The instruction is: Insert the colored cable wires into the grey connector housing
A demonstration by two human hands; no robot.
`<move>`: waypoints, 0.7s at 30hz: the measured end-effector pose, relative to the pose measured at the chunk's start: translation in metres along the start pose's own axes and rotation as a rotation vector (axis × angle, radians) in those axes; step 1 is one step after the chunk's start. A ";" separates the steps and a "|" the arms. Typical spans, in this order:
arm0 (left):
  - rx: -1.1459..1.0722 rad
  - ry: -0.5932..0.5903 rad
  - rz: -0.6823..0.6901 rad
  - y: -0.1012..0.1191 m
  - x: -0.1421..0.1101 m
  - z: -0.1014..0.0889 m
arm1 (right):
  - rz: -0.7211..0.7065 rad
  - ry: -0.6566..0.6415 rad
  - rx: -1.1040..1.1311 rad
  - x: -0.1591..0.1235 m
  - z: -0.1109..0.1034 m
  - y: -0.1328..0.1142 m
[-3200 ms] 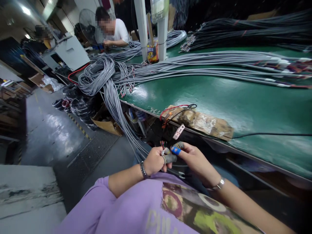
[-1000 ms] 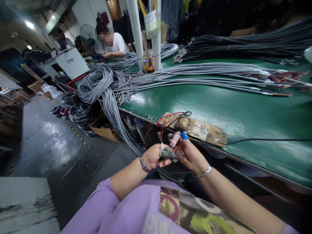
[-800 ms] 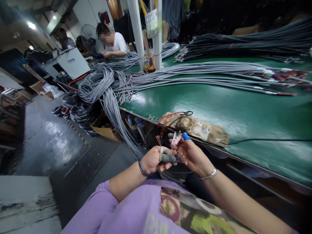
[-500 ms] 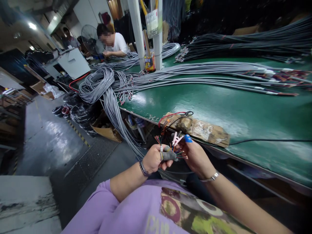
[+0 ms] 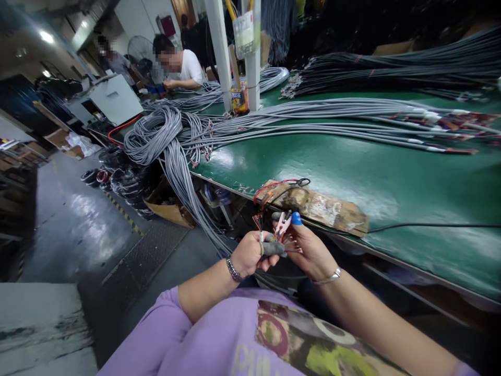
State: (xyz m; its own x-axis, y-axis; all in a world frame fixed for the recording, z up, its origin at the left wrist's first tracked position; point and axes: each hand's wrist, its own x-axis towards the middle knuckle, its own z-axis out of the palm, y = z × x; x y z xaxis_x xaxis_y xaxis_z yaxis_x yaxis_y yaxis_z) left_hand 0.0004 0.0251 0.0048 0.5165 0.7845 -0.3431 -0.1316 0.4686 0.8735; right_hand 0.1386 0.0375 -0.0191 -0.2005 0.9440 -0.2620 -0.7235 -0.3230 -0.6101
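My left hand [image 5: 256, 255], with grey covers on its fingers, is closed around the end of a grey cable. Thin coloured wires [image 5: 258, 222] fan out above its white collar, and more loose wires [image 5: 291, 245] spread between the two hands. My right hand [image 5: 313, 250] has a blue cover on the thumb. It pinches a small pale pink clip [image 5: 282, 224] by its handles, close to the wires at my left fingertips. Whether the clip's jaws touch a wire I cannot make out.
A wooden board [image 5: 323, 206] with red and black leads lies at the edge of the green table [image 5: 415, 193]. Grey cable bundles [image 5: 313, 112] stretch across it, and a coil [image 5: 156, 136] hangs over the corner. A white post [image 5: 219, 52] rises behind. A co-worker [image 5: 188, 68] sits beyond.
My right hand has shifted slightly left, towards my left hand, and the clip's handles look closer together. My left hand has moved a little right. A person in the background now stands higher.
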 end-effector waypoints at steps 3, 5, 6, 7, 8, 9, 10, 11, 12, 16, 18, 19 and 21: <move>-0.001 -0.001 -0.006 -0.001 -0.001 0.000 | 0.009 -0.004 0.005 -0.001 -0.001 0.002; 0.018 -0.002 0.003 -0.001 -0.004 0.000 | 0.007 -0.017 0.012 -0.003 -0.002 0.001; 0.030 0.000 0.008 -0.001 -0.006 0.000 | 0.006 -0.025 0.016 -0.004 -0.002 0.000; 0.042 0.006 0.011 -0.001 -0.009 0.001 | 0.010 -0.034 0.020 -0.005 -0.002 0.000; 0.050 0.014 0.014 -0.001 -0.011 0.001 | 0.018 -0.041 0.021 -0.006 -0.002 -0.002; 0.054 0.025 0.016 -0.001 -0.013 0.001 | 0.026 -0.043 0.017 -0.007 -0.001 -0.003; 0.057 0.037 0.019 -0.001 -0.016 0.002 | 0.031 -0.041 0.004 -0.008 0.000 -0.004; 0.058 0.049 0.023 -0.001 -0.017 0.002 | 0.031 -0.034 -0.013 -0.010 0.001 -0.005; 0.060 0.060 0.027 -0.001 -0.019 0.003 | 0.025 -0.025 -0.032 -0.011 0.002 -0.006; 0.059 0.089 0.035 0.000 -0.019 0.005 | -0.021 0.005 -0.081 -0.013 0.005 -0.007; 0.049 0.098 0.034 0.000 -0.017 0.005 | -0.030 0.015 -0.090 -0.014 0.006 -0.007; 0.042 0.101 0.033 0.000 -0.016 0.005 | -0.032 0.015 -0.102 -0.014 0.006 -0.007; 0.024 0.097 0.030 0.000 -0.013 0.004 | -0.040 0.015 -0.144 -0.015 0.008 -0.008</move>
State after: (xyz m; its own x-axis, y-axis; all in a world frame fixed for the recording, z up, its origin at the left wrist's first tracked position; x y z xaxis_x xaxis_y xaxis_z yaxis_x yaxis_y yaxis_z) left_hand -0.0032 0.0133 0.0105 0.4279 0.8344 -0.3474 -0.1248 0.4352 0.8916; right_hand 0.1419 0.0266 -0.0045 -0.1626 0.9556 -0.2459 -0.6283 -0.2924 -0.7209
